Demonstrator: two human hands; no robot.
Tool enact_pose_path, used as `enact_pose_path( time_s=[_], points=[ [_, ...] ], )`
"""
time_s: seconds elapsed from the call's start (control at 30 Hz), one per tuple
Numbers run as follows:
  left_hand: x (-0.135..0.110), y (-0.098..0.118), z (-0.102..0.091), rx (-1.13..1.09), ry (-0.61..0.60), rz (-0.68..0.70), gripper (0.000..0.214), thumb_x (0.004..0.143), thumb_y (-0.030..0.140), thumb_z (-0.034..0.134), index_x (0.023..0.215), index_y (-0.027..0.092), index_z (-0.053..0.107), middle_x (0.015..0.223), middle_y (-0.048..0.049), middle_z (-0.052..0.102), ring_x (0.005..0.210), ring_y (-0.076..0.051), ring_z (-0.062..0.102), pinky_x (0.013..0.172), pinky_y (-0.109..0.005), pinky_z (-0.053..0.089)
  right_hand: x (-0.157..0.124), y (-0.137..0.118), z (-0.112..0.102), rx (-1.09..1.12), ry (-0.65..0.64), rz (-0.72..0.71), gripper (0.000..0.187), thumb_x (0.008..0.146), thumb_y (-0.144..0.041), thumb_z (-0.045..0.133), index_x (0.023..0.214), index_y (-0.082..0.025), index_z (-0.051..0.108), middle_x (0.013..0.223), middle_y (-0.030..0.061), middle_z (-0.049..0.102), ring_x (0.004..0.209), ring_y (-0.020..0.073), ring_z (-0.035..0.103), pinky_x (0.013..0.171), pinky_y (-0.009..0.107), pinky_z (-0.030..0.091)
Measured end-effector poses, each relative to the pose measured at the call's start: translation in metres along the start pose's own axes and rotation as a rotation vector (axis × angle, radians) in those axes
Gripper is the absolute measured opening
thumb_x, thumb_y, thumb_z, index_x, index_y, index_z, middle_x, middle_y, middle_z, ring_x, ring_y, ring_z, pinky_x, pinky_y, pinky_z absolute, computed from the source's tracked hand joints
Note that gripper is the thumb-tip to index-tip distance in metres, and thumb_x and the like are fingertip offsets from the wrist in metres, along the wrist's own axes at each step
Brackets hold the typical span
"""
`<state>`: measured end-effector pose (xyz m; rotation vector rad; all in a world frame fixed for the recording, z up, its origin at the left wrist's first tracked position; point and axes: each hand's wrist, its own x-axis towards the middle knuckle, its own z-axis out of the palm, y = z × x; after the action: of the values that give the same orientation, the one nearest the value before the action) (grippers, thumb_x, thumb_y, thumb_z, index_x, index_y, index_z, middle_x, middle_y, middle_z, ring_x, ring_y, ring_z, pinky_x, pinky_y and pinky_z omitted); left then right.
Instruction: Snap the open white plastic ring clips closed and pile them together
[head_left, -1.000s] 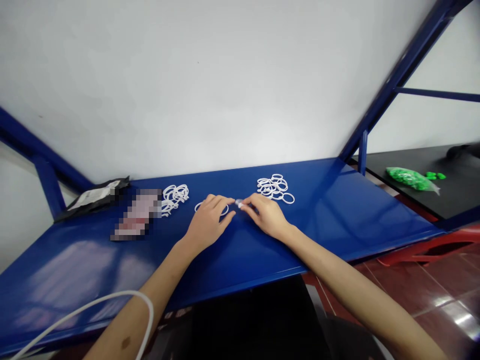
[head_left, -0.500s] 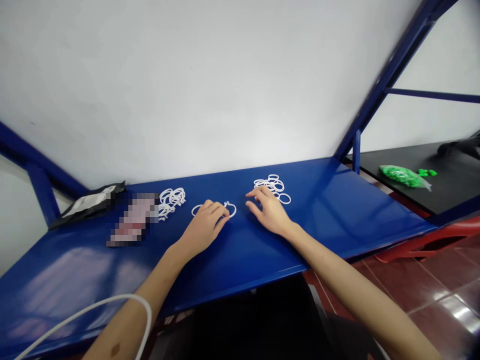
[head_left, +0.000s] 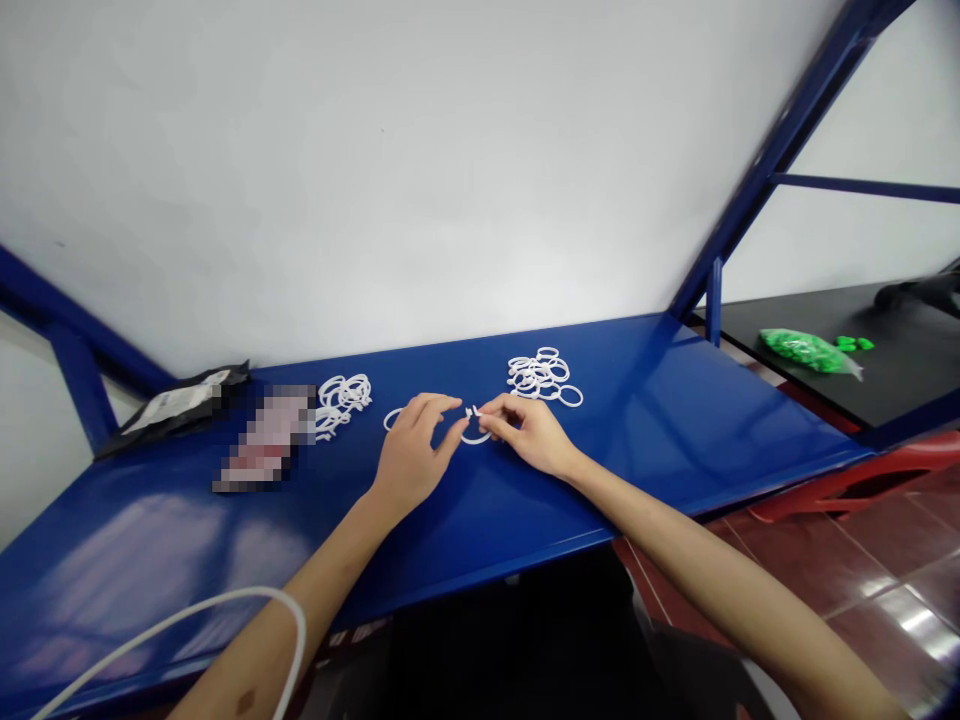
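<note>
My right hand [head_left: 531, 432] pinches the right side of a white plastic snap ring [head_left: 475, 440] between thumb and fingers, low over the blue table. The ring's clasp ends stand apart at its top. My left hand [head_left: 414, 445] is just left of it, thumb and index finger spread, the thumb tip close to the ring; whether they touch I cannot tell. Another white ring [head_left: 390, 420] lies partly hidden behind my left hand. Beyond my right hand is a pile of white rings [head_left: 538, 374], and a second pile [head_left: 345, 395] lies to the left.
The blue table [head_left: 480, 540] runs along a white wall. On its left are a black parcel [head_left: 176, 408] and a blurred-out packet [head_left: 266, 435]. A white cable [head_left: 225, 597] loops over my left forearm. A bag of green pieces [head_left: 806, 350] rests on a black table at right.
My right hand has moved left from beside the right-hand pile and taken hold of the ring. My left hand's fingers have spread apart, and the ring has shifted slightly right.
</note>
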<state>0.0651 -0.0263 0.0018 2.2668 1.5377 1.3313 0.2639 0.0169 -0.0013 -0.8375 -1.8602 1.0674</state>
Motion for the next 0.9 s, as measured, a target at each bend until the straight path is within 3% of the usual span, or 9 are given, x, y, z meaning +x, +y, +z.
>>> enact_pose_path(
  time_s=[0.13, 0.33, 0.53, 0.77, 0.9],
  points=[
    [0.004, 0.0, -0.007, -0.13, -0.109, -0.122, 0.019, 0.094, 0.036, 0.059, 0.089, 0.024, 0.072, 0.089, -0.003, 0.075, 0.077, -0.019, 0.065, 0.074, -0.03, 0.051, -0.002, 0.001, 0.001, -0.09, -0.032, -0.057, 0.02, 0.093, -0.037, 0.066, 0.098, -0.019, 0.072, 0.083, 0.0024, 0.074, 0.07, 0.0142, 0.063, 0.065, 0.026, 0.049],
    [0.003, 0.003, -0.008, -0.196, -0.126, -0.149, 0.02, 0.094, 0.037, 0.06, 0.098, 0.026, 0.075, 0.094, -0.0035, 0.076, 0.077, -0.018, 0.066, 0.069, -0.029, 0.051, -0.003, -0.003, -0.001, -0.159, 0.005, -0.118, 0.02, 0.095, -0.037, 0.064, 0.095, -0.019, 0.072, 0.088, 0.0037, 0.074, 0.071, 0.0148, 0.063, 0.064, 0.026, 0.048],
    [0.0, 0.001, -0.005, -0.185, -0.096, -0.067, 0.018, 0.094, 0.033, 0.059, 0.095, 0.026, 0.076, 0.096, -0.0047, 0.077, 0.089, -0.021, 0.068, 0.081, -0.033, 0.052, -0.004, -0.004, -0.001, -0.196, -0.012, -0.197, 0.018, 0.096, -0.036, 0.064, 0.093, -0.019, 0.071, 0.087, 0.0034, 0.073, 0.073, 0.0152, 0.063, 0.065, 0.026, 0.047],
    [-0.007, -0.002, 0.002, -0.124, -0.073, 0.121, 0.019, 0.096, 0.03, 0.057, 0.092, 0.025, 0.074, 0.09, -0.0056, 0.077, 0.081, -0.02, 0.066, 0.081, -0.036, 0.052, -0.01, -0.002, -0.004, -0.342, -0.107, -0.355, 0.021, 0.102, -0.033, 0.053, 0.098, -0.02, 0.068, 0.09, 0.0047, 0.071, 0.079, 0.0162, 0.066, 0.074, 0.028, 0.051],
    [-0.001, -0.004, 0.0, -0.051, -0.062, 0.186, 0.022, 0.099, 0.028, 0.052, 0.105, 0.025, 0.073, 0.099, -0.0058, 0.077, 0.088, -0.02, 0.066, 0.085, -0.036, 0.051, -0.009, -0.004, 0.001, -0.424, -0.038, -0.354, 0.023, 0.103, -0.036, 0.05, 0.098, -0.021, 0.066, 0.088, 0.0044, 0.07, 0.077, 0.016, 0.064, 0.07, 0.027, 0.049]
  ],
)
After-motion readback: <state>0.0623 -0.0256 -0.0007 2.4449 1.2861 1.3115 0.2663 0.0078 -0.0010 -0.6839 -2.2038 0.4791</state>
